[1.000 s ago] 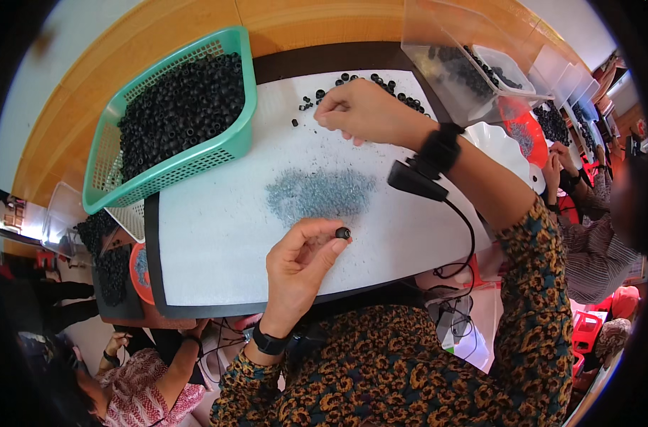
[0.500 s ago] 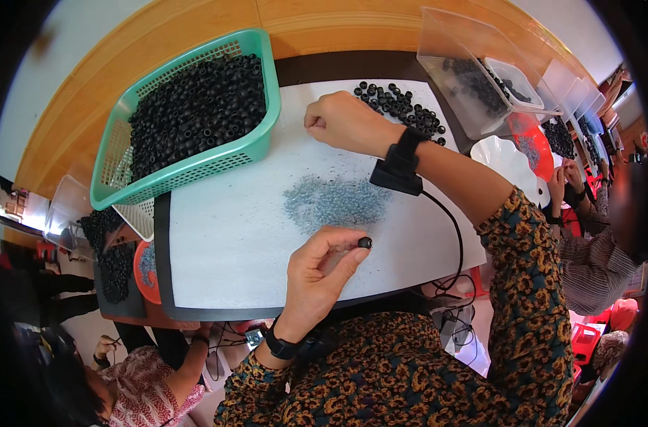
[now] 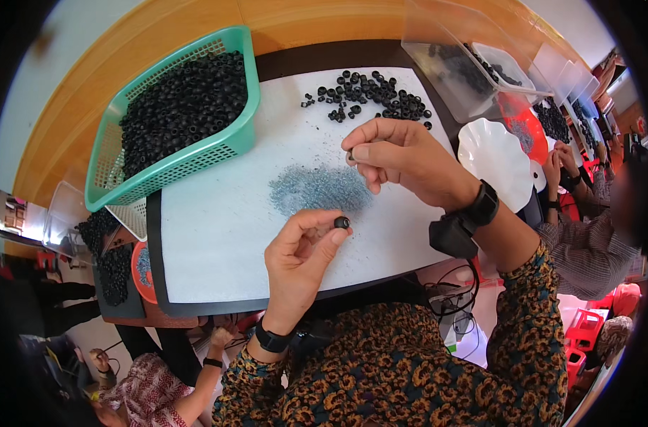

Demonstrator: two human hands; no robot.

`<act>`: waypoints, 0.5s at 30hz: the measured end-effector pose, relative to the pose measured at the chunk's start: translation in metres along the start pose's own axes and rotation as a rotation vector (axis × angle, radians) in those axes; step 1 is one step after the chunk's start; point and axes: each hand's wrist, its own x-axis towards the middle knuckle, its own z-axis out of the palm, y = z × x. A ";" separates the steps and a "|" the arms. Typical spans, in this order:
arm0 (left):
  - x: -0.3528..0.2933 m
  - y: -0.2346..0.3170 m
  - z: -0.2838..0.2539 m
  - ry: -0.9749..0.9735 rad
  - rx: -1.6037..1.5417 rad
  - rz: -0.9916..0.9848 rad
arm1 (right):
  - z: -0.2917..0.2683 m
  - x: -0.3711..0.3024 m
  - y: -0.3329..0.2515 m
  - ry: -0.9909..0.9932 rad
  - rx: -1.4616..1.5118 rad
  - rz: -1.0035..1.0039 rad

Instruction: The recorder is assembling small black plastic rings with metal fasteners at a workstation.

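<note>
My left hand pinches a small black hollow ring-shaped piece between thumb and fingertips, its opening showing. Above it and to the right, my right hand is closed in a pinch on a small dark piece; the fingers hide most of it. Between and behind the hands lies a loose pile of tiny pale-blue clear beads on the white sheet. Farther back on the same sheet, many black hollow pieces are scattered.
A green basket full of black pieces stands at the back left. At the right are a clear plastic bin and a white scalloped dish. Other people sit on both sides. A cable hangs by my right wrist.
My right hand has come back toward me from the far side, with a small dark piece in its fingertips. Black pieces now lie spread farther left. My left hand still holds its black piece.
</note>
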 end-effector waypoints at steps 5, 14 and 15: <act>0.006 0.002 0.006 0.021 0.005 0.071 | 0.000 -0.016 0.017 -0.009 0.129 -0.010; 0.011 0.004 0.013 -0.066 -0.030 0.036 | 0.010 -0.037 0.012 -0.006 -0.128 -0.104; 0.011 0.003 0.014 -0.071 -0.031 0.035 | 0.010 -0.040 0.012 0.020 -0.157 -0.125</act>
